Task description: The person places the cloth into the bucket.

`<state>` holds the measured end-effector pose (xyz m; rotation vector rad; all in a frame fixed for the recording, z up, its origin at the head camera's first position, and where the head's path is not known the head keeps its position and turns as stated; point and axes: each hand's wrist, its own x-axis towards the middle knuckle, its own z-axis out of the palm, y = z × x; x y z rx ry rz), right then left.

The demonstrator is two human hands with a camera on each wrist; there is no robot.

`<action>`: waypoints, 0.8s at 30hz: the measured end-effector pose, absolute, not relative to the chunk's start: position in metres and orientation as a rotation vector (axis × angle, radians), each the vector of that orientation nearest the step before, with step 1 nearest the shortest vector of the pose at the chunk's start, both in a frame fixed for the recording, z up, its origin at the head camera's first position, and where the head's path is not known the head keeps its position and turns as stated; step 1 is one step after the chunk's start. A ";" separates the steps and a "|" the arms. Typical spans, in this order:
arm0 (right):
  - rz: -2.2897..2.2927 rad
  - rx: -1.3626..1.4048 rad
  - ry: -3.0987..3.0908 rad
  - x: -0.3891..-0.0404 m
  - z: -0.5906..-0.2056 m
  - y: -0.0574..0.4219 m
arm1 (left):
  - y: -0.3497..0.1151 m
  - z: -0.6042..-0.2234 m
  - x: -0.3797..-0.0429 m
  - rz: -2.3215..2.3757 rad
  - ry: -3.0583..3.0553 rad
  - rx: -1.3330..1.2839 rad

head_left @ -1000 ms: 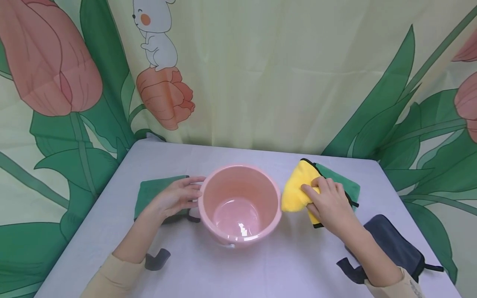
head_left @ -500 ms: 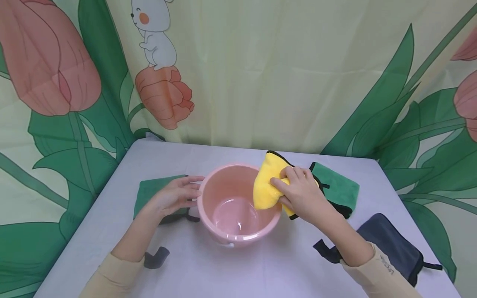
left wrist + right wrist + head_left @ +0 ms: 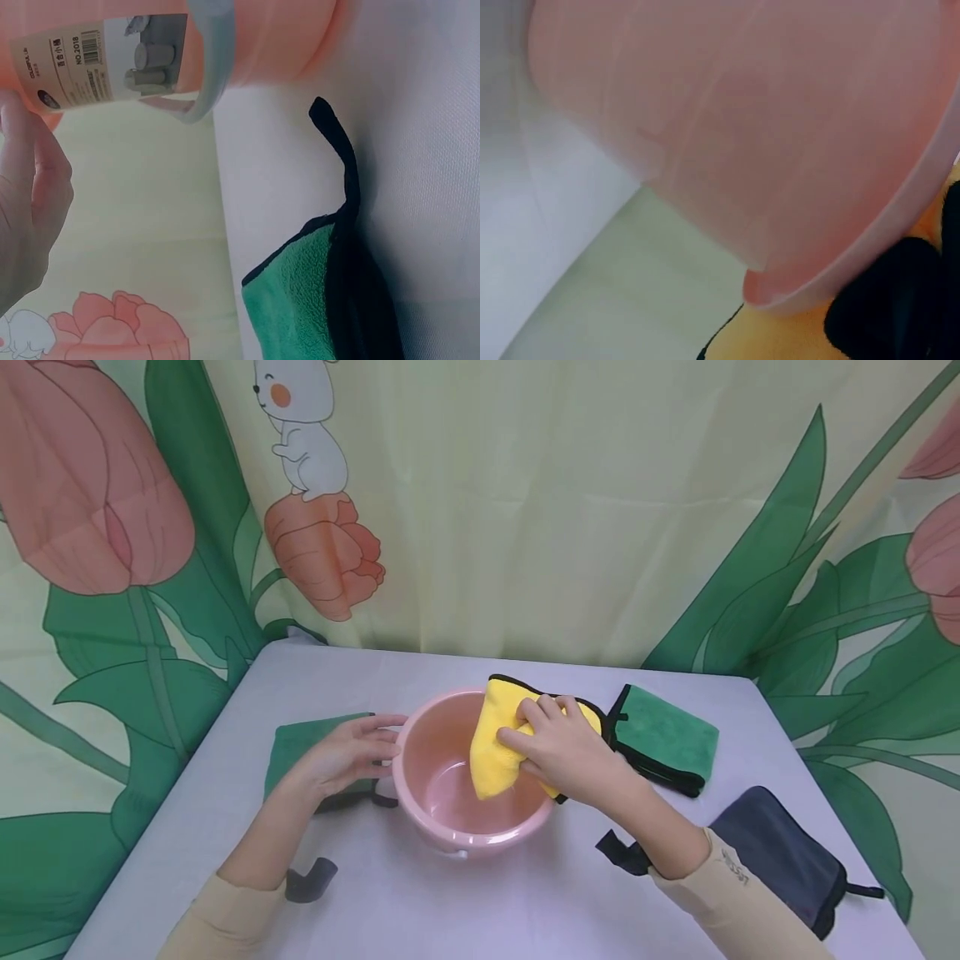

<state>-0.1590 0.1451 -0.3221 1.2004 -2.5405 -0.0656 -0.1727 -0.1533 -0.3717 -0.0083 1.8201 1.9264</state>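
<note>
A pink bucket stands upright mid-table; its label and pale handle show in the left wrist view. My left hand touches the bucket's left rim with extended fingers. Over the bucket's right side, my right hand grips a yellow cloth with black edging, its lower corner hanging inside the opening. In the right wrist view, the rim hides part of the yellow cloth.
One folded green cloth lies left of the bucket, partly behind my left hand. Another green cloth is at the right. A dark folded cloth lies near my right forearm. A patterned curtain hangs behind the table.
My right hand has carried the yellow cloth leftward, from over the right green cloth to over the bucket's opening. My left hand stays at the rim.
</note>
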 end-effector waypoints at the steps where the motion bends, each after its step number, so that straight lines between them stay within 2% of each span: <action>1: -0.077 1.210 -2.551 -0.159 -0.322 0.142 | -0.153 -0.372 -0.173 1.929 1.822 -0.009; 12: -0.148 1.379 -2.671 -0.162 -0.330 0.108 | -0.152 -0.373 -0.172 1.896 1.872 -0.077; 24: -0.163 1.494 -2.733 -0.164 -0.343 0.093 | -0.150 -0.372 -0.170 1.890 1.883 -0.123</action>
